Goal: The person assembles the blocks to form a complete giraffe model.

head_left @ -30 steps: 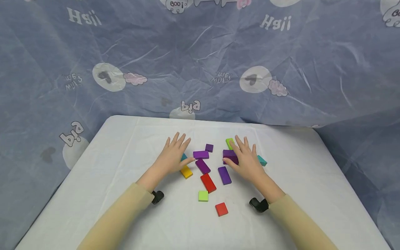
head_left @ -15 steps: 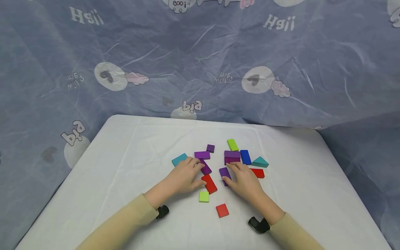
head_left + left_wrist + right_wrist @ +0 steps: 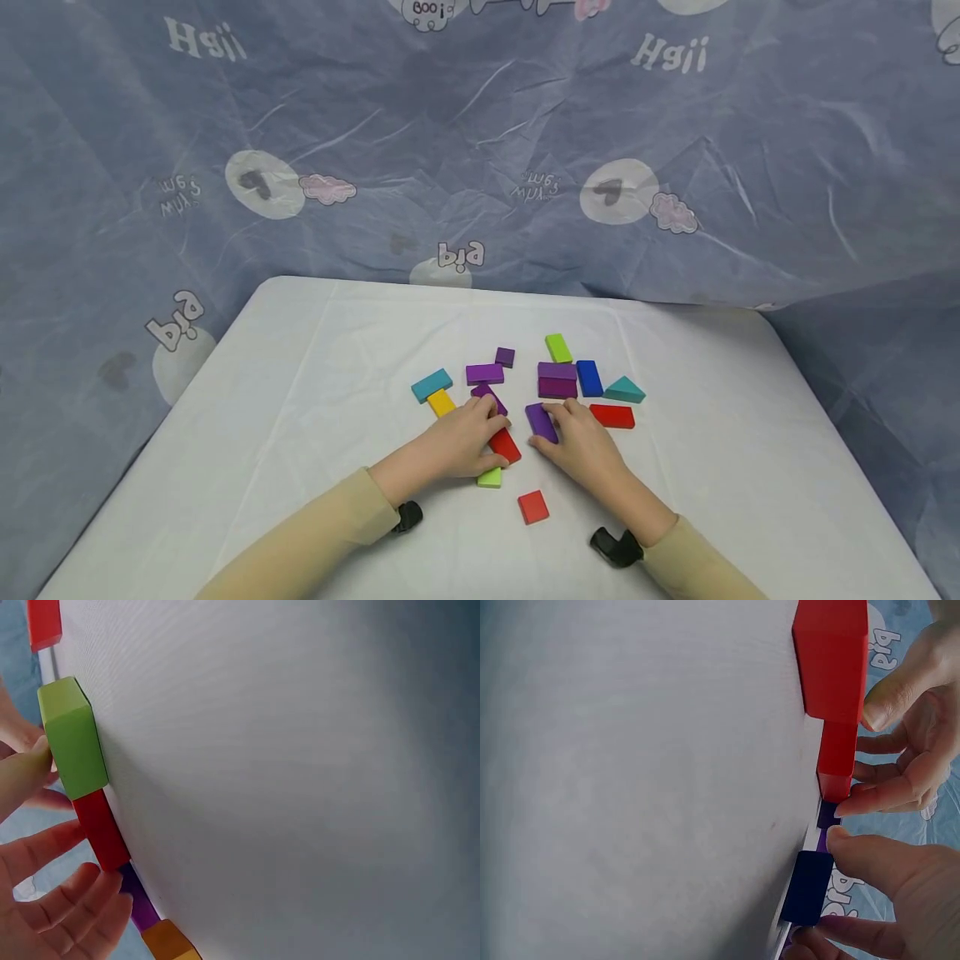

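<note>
My left hand bends over a flat red block, thumb at its near end and fingertips at its far end. The right wrist view shows the same red block between that thumb and fingers, resting on the table. My right hand pinches a violet block between thumb and fingers, low over the cloth. A light green square block lies partly under my left hand, while a purple block and a yellow block lie just beyond it.
On the white table lie a teal block, a small purple block, a violet bar, a magenta block, a blue block, a teal triangle, a red bar, a lime block and a red square.
Both hands have come back from the far blocks, toward the near middle. My left hand has moved right onto the red block. My right hand's fingers have closed round the violet block.
</note>
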A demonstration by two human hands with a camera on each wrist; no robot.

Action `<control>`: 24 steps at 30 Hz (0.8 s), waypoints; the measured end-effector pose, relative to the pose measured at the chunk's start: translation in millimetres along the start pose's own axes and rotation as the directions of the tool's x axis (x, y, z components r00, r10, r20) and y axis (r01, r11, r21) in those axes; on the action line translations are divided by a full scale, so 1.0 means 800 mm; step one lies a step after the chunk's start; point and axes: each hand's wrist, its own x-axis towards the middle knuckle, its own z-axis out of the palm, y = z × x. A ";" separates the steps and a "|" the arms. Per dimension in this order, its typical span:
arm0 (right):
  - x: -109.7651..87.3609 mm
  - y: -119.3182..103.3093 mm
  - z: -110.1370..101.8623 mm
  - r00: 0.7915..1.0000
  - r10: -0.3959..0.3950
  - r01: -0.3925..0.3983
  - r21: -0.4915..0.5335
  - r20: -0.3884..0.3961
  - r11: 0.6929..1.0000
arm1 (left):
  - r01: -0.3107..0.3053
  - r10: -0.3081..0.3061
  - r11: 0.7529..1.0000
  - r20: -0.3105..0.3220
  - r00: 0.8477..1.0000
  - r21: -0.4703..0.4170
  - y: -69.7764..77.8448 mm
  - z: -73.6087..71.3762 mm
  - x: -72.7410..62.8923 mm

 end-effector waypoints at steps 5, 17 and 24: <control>0.000 0.000 0.002 0.999 0.023 -0.023 0.037 0.023 0.999 | 0.040 -0.038 0.996 0.023 0.999 -0.080 0.000 0.004 0.002; 0.002 -0.001 -0.004 0.998 0.007 -0.012 0.093 0.057 0.996 | 0.165 -0.150 0.958 0.080 0.985 -0.235 0.007 0.005 -0.007; 0.004 -0.004 -0.008 0.996 -0.008 -0.003 0.118 0.090 0.993 | 0.227 -0.192 0.930 0.146 0.971 -0.288 0.011 0.002 -0.012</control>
